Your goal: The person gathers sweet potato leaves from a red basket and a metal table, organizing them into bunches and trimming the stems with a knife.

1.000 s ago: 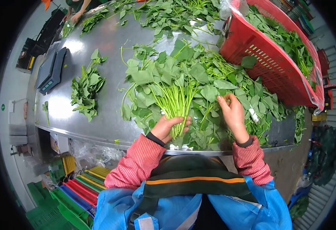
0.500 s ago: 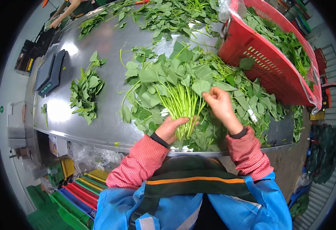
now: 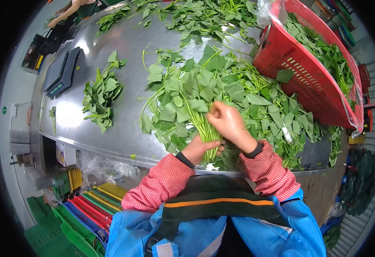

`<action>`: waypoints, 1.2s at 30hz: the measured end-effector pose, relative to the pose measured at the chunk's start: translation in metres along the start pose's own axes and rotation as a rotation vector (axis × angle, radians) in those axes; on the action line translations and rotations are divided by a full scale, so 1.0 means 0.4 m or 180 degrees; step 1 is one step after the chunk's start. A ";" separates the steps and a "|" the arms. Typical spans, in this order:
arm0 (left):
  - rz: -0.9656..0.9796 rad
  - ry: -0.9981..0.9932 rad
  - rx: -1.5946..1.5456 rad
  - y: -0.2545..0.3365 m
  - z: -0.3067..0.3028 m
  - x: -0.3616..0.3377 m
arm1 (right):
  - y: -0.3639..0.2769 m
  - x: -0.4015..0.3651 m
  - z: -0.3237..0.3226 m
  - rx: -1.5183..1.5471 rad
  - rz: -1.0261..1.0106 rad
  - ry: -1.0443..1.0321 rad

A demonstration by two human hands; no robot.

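Observation:
My left hand (image 3: 199, 150) is wrapped round the lower stems of a bunch of leafy greens (image 3: 201, 122), thumb across the front. The bunch leans up and left, its broad leaves fanned out at the top. My right hand (image 3: 228, 122) is closed, its curled fingertips against the right side of the bunch just below the leaves, apparently pinching a leafy stem; the fingers partly hide it. Under and around both hands spreads a pile of loose leafy greens (image 3: 277, 113). A separate bundle of greens (image 3: 102, 96) lies to the left on the metal table (image 3: 131, 130).
A red plastic crate (image 3: 296, 85), lined with clear plastic and full of greens, stands tilted at the right. A dark digital scale (image 3: 63, 75) sits at the left. More greens (image 3: 208, 19) cover the far side. Coloured crates (image 3: 89, 214) stand below left. Another person's arm (image 3: 67, 10) shows far left.
My right hand has moved left and inward, bringing a leaf against the bunch. The bunch now tilts more to the left, still in my left hand. The whole view has shifted slightly.

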State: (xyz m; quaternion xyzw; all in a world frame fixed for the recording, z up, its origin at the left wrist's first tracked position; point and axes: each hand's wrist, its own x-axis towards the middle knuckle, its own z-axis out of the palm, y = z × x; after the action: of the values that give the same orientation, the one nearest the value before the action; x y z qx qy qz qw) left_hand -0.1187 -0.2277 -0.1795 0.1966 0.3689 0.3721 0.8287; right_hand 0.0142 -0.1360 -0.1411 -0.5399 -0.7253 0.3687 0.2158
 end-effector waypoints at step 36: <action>0.1273 0.0331 0.1511 0.498 -0.348 -0.267 | -0.418 0.273 0.062 -0.2011 -0.3136 -0.0884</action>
State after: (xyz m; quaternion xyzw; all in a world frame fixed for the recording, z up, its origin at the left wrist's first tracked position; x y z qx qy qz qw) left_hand -0.3661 -0.1733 -0.1008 0.4339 0.4414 0.4409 0.6500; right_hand -0.1431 -0.0649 -0.0378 -0.1249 -0.9860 0.0590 0.0936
